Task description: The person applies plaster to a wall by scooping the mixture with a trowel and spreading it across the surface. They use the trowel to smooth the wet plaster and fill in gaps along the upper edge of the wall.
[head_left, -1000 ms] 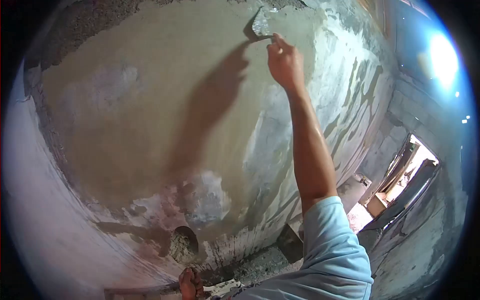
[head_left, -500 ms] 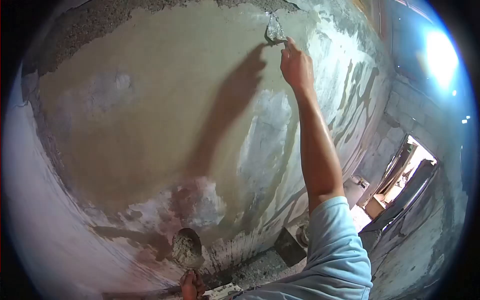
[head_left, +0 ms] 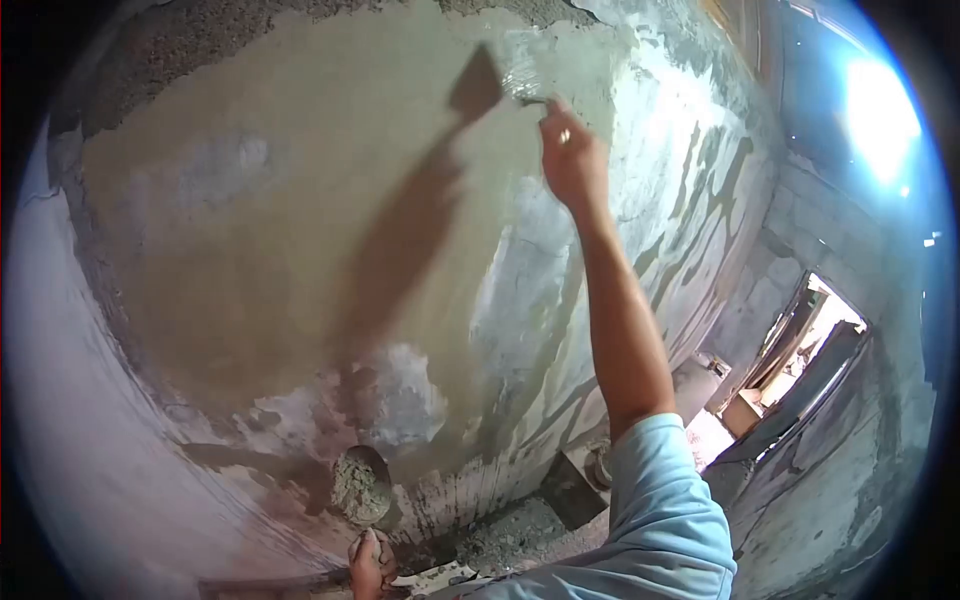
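Observation:
High on the wall, my right hand (head_left: 577, 160) is closed around the handle of a trowel (head_left: 523, 82). Its blade is smeared by motion and glints with light. The blade's shadow falls on the wall to the left, apart from it. Behind lies the wall (head_left: 290, 230), spread with smooth, damp, greenish-brown plaster. At the bottom, my left hand (head_left: 371, 565) is closed beneath a dark, rounded holder (head_left: 380, 478), whose exact kind I cannot make out. Lumpy grey mortar (head_left: 357, 490) fills it. My left fingers are partly hidden.
Rough, bare material (head_left: 190, 50) borders the plaster at the top left. Lower right, a dark box-like object (head_left: 578, 490) stands by rubble (head_left: 510, 530) along the wall's foot. A bright opening (head_left: 790, 360) is at the right, and a strong light (head_left: 882, 120) shines above it.
My right hand and the trowel have moved left and slightly down, and the trowel's shadow has separated from it. The mortar holder has shifted slightly left, showing more of its contents.

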A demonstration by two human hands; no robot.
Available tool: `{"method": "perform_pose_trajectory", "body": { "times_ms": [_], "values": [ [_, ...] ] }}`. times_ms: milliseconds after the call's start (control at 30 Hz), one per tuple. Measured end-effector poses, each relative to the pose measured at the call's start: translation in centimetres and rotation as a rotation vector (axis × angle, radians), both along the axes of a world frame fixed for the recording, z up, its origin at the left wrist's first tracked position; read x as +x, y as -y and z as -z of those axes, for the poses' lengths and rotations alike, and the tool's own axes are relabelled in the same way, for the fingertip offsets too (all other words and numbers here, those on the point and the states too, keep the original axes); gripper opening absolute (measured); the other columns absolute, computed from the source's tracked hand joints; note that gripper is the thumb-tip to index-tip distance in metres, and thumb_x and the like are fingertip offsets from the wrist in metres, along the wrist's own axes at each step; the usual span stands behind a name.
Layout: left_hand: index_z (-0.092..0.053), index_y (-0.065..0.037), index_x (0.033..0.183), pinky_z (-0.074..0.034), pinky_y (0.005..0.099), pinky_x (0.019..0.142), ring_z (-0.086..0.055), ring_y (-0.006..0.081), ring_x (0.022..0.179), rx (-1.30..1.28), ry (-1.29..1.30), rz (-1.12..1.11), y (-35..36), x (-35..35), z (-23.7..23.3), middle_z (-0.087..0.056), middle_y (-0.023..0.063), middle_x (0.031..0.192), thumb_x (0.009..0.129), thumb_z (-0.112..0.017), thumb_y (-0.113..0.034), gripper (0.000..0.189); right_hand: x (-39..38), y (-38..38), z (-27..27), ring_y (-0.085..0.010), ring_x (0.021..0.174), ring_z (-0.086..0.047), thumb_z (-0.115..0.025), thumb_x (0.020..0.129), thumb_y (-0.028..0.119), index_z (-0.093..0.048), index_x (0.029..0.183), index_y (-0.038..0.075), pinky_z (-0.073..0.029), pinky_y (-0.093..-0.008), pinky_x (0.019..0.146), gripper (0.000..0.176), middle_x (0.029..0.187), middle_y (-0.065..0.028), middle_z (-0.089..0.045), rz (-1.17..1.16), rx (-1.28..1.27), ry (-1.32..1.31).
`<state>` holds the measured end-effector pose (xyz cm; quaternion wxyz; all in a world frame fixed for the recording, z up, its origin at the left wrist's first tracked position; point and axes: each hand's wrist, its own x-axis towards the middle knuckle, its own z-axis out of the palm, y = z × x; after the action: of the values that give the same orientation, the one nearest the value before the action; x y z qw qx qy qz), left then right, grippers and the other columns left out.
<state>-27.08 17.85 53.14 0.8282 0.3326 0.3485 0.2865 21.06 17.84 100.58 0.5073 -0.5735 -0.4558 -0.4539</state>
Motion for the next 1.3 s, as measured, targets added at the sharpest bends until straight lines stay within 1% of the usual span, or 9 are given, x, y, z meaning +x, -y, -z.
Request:
{"method": "perform_pose_trajectory", "body": {
  "times_ms": [233,367,500,567,767,867,900,1000,1300],
  "values": [
    [-0.042,-0.015,0.077,-0.02,0.0287,0.031,-0.025,0.0082,0.038,0.042,0.022,0.026,-0.2,-1.2,3.2,-0.03,-0.0035,0.058,0.101,-0.047,-0.024,0.026,-3.1,-4.2,-4.3,-0.0452,0.091,-0.071,-0.053,0.098,0.028,-0.069,0.13,0.005,-0.058,-0.047,0.081,0.042,0.107,-0.0252,-0.072,0.071,-0.031,0.031],
    [-0.048,-0.013,0.082,-0.021,0.0283,0.031,-0.027,0.0088,0.038,0.087,0.054,-0.004,-0.8,-1.3,4.3,-0.033,-0.0026,0.058,0.101,-0.049,-0.025,0.023,-8.2,-6.0,-1.7,-0.0489,0.074,-0.065,-0.056,0.096,0.018,-0.064,0.118,0.0,-0.054,-0.056,0.071,0.03,0.077,-0.0247,-0.067,0.058,-0.116,0.208],
    [-0.053,-0.012,0.09,-0.023,0.0288,0.031,-0.031,0.01,0.039,0.021,-0.077,-0.085,0.4,0.9,-1.6,-0.038,-0.0013,0.06,0.103,-0.053,-0.031,0.023,-7.8,-4.1,-0.1,-0.0468,0.08,-0.068,-0.058,0.098,0.023,-0.053,0.138,0.015,-0.055,-0.0557,0.071,0.041,0.097,-0.0207,-0.071,0.127,-0.26,0.215],
    [-0.055,-0.012,0.094,-0.024,0.0294,0.031,-0.032,0.0104,0.039,-0.005,-0.043,-0.026,-0.6,0.8,1.0,-0.04,-0.0005,0.061,0.104,-0.055,-0.036,0.026,-7.1,-2.5,-0.8,-0.0456,0.083,-0.069,-0.058,0.099,0.026,-0.052,0.14,0.021,-0.056,-0.0551,0.072,0.042,0.106,-0.0178,-0.071,0.281,-0.305,0.171],
    [-0.057,-0.011,0.096,-0.025,0.0308,0.031,-0.033,0.0112,0.037,0.012,-0.065,0.03,-0.1,1.1,1.0,-0.042,0.0011,0.061,0.106,-0.053,-0.04,0.031,1.5,-0.9,-4.3,-0.0448,0.091,-0.071,-0.056,0.099,0.028,-0.058,0.135,0.018,-0.057,-0.0562,0.078,0.037,0.106,-0.019,-0.072,0.311,-0.087,0.007],
    [-0.059,-0.008,0.102,-0.024,0.0316,0.034,-0.021,0.0126,0.038,-0.141,0.224,-0.075,-1.1,-0.6,9.3,-0.03,0.0005,0.063,0.112,-0.045,-0.022,0.022,2.2,-1.8,-3.9,-0.0469,0.088,-0.069,-0.056,0.098,0.025,-0.062,0.132,0.012,-0.056,-0.0566,0.079,0.037,0.101,-0.0232,-0.073,0.218,-0.039,-0.05],
    [-0.061,-0.009,0.105,-0.026,0.0311,0.033,-0.024,0.012,0.037,-0.121,0.182,-0.055,-1.0,-0.4,8.4,-0.034,0.0004,0.06,0.113,-0.045,-0.029,0.027,1.7,-2.2,-3.6,-0.0476,0.087,-0.069,-0.055,0.098,0.024,-0.063,0.132,0.011,-0.056,-0.0566,0.079,0.037,0.1,-0.0244,-0.073,0.19,-0.041,-0.056],
    [-0.056,-0.011,0.095,-0.025,0.0309,0.03,-0.033,0.0117,0.035,0.01,-0.102,-0.001,0.7,1.0,1.5,-0.042,0.0009,0.061,0.106,-0.05,-0.041,0.032,-1.8,-2.7,1.6,-0.0484,0.084,-0.068,-0.055,0.097,0.019,-0.066,0.121,0.006,-0.054,-0.057,0.075,0.03,0.093,-0.0264,-0.07,-0.022,-0.062,0.077],
    [-0.055,-0.008,0.103,-0.029,0.03,0.031,-0.037,0.0128,0.037,0.032,0.004,0.116,0.6,2.3,0.2,-0.043,0.0021,0.06,0.107,-0.049,-0.04,0.032,-10.3,8.4,21.9,-0.0333,0.082,-0.066,-0.075,0.086,0.009,-0.062,0.133,-0.001,-0.053,-0.0384,0.078,0.05,0.087,-0.0181,-0.068,-0.47,-0.485,-0.364]
  ]
}}
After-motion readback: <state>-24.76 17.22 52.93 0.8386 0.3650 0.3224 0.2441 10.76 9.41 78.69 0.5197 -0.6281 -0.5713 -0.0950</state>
